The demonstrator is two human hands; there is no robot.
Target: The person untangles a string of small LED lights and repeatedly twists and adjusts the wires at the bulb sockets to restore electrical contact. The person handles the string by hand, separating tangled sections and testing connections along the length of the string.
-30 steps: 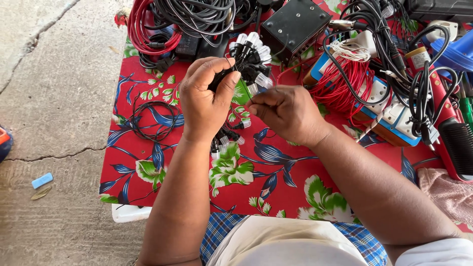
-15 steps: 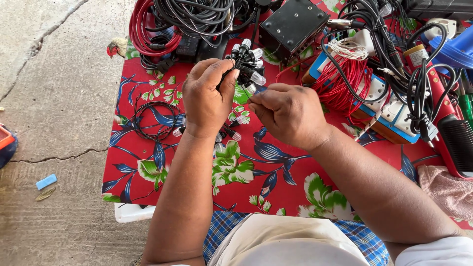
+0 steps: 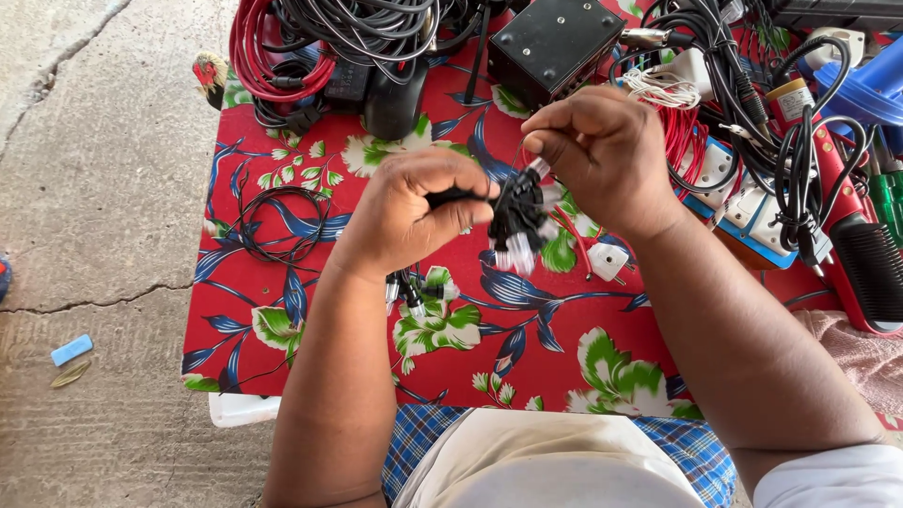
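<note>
My left hand grips a bunch of small black lamp holders with clear bulbs on black wire, held above the red flowered cloth. My right hand pinches one clear bulb at the top of that bunch between thumb and forefinger. More bulbs of the same string hang below my left wrist. A thin red wire runs from the bunch toward the right.
A black box stands at the back. Coils of red and black cable lie at the back left, a loose black wire loop at left. White-blue power strips, a small white plug and red tools crowd the right. Concrete floor lies left.
Both hands have come lower and nearer with the bulb bunch. My right hand has risen above the bunch and now pinches a single bulb at its top.
</note>
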